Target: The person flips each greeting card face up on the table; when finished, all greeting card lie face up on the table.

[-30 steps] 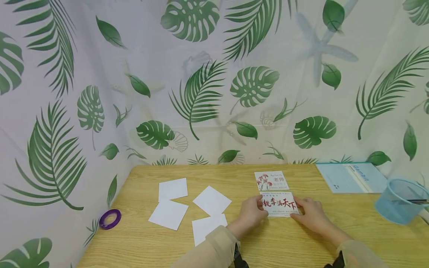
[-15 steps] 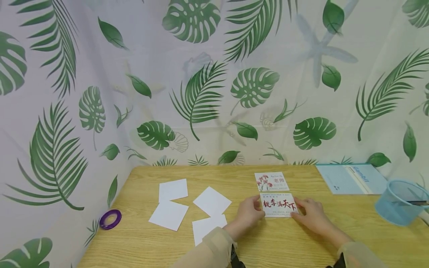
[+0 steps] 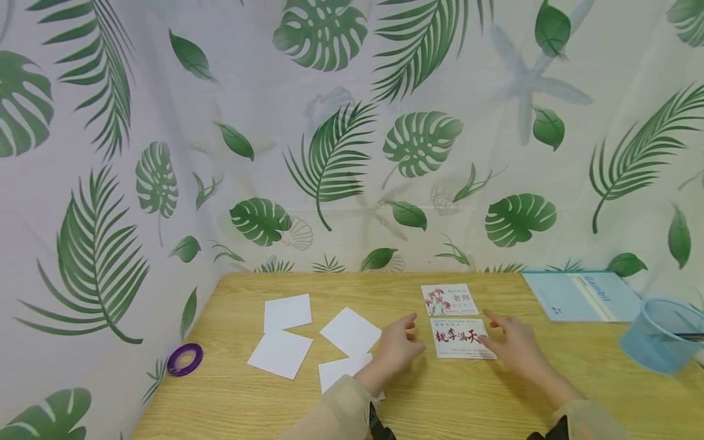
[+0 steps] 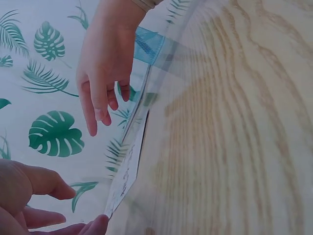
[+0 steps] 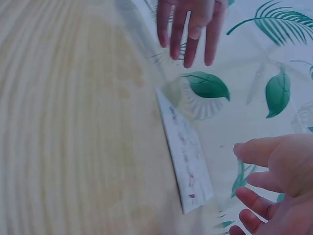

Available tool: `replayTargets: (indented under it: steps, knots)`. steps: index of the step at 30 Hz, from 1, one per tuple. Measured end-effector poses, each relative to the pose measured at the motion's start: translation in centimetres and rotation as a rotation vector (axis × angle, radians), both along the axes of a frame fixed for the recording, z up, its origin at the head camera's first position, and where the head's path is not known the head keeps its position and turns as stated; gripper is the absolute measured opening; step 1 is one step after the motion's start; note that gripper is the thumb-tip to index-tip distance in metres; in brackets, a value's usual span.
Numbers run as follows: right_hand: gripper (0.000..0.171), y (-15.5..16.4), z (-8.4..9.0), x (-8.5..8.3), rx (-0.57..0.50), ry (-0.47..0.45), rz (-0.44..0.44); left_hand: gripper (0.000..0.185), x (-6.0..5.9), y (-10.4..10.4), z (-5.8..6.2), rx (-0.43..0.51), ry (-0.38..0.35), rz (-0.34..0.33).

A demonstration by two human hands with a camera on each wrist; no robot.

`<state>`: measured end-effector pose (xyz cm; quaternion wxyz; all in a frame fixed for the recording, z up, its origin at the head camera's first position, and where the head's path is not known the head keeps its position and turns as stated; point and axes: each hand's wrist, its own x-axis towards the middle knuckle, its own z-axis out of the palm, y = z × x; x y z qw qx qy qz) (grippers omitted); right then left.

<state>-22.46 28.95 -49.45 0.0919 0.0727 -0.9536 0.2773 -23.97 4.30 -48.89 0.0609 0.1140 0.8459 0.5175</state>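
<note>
Thin white card (image 3: 461, 338) with red lettering lies flat on the wooden surface (image 3: 495, 397), just below a flowered card (image 3: 448, 299). Both hands, left (image 3: 395, 347) and right (image 3: 514, 345), hover beside it with fingers loose, holding nothing. It looks light, stiffish, slippery; best pinched at an edge.

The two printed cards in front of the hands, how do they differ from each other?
The far card shows red flowers at its left with small text beside them; the near card carries a row of large red and black characters. The far card lies untouched, farther from the person; the near card lies between the left hand and the right hand, whose fingers overlap its right edge. Both lie flat on the wooden table, face up, about equal in size.
</note>
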Motion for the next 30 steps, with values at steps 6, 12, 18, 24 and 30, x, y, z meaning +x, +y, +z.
replayTargets:
  steps: [6,12,18,24,30]
  knots:
    - [0.06,-0.5,1.0,0.1,-0.038,0.038,-0.002,0.066,0.2,-0.9,0.5,-0.045,0.045,-0.015]
    - [0.06,-1.8,1.4,0.1,-0.055,0.119,0.014,0.065,0.4,-2.0,1.1,-0.163,0.122,0.0]
    - [0.061,-3.5,1.5,0.2,-0.038,0.182,0.048,0.07,0.4,-3.5,1.7,-0.189,0.165,0.005]
    - [0.061,-5.1,1.5,0.1,-0.024,0.175,0.062,0.073,0.3,-5.5,2.3,-0.15,0.187,0.022]
    - [0.059,-6.4,1.7,-0.1,-0.032,0.197,0.064,0.069,0.4,-7.4,2.3,-0.246,0.227,0.082]
